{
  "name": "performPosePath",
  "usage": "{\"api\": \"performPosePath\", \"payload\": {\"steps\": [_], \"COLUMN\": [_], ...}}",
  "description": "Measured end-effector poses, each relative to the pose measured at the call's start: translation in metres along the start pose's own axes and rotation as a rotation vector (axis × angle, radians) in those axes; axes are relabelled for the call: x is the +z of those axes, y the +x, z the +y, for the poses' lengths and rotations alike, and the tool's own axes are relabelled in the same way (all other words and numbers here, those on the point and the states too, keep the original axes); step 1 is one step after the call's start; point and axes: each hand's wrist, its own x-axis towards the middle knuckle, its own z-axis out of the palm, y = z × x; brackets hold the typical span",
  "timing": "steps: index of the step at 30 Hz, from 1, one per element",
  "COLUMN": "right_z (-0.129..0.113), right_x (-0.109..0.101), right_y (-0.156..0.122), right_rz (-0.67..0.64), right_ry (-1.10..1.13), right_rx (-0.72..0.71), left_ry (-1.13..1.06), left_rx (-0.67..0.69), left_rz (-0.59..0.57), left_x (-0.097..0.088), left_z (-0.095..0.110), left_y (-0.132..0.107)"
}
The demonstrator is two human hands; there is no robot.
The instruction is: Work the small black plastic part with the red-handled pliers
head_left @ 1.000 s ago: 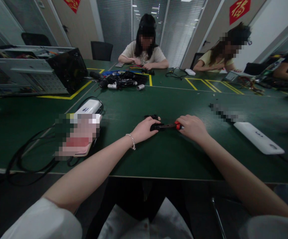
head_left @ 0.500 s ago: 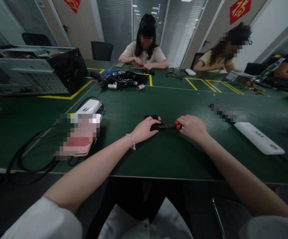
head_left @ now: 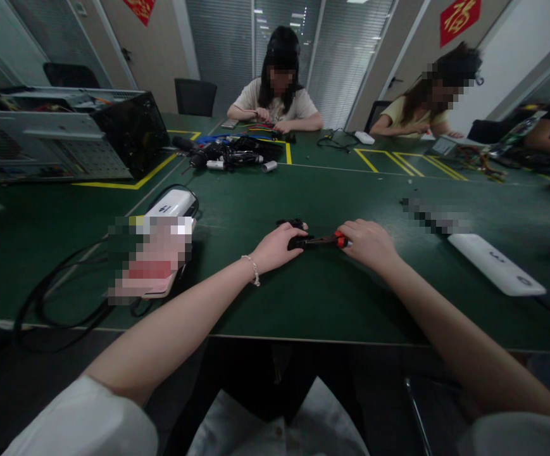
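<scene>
My right hand (head_left: 368, 242) is closed around the red handles of a pair of pliers (head_left: 321, 240), whose dark jaws point left. The jaws reach a small black part (head_left: 297, 242), which my left hand (head_left: 281, 244) pinches between thumb and fingers. Whether the jaws bite on the part or only touch it is too dark to tell. Just beyond my left fingertips, more of a dark piece (head_left: 293, 223) shows on the green table (head_left: 275, 297).
Left lie a phone (head_left: 158, 259), a white power bank (head_left: 173, 204) and looped black cables. Another white power bank (head_left: 495, 263) is at the right. A cordless drill (head_left: 201, 157) and cables lie farther back, beside an open computer case (head_left: 56, 142). Several people sit around the table.
</scene>
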Motion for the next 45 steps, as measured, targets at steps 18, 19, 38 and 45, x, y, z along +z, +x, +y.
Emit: {"api": "performPosePath", "payload": {"steps": [18, 19, 38, 45], "right_z": [-0.0014, -0.001, -0.0002, 0.0008], "right_x": [-0.0039, -0.0035, -0.0023, -0.002], "right_y": [0.0008, 0.0007, -0.0002, 0.0002], "right_rz": [-0.022, -0.019, -0.014, -0.015], "right_ry": [0.004, 0.001, -0.01, -0.009], "right_rx": [-0.003, -0.007, 0.0, 0.008], "left_ry": [-0.006, -0.004, -0.006, -0.01], "left_rx": [-0.001, 0.002, 0.007, 0.001], "left_rz": [-0.012, -0.011, 0.002, -0.004], "left_x": [0.0004, 0.0006, 0.0008, 0.0002], "left_z": [-0.001, -0.0011, -0.0028, -0.0021], "left_y": [0.0009, 0.001, -0.0001, 0.0001]}}
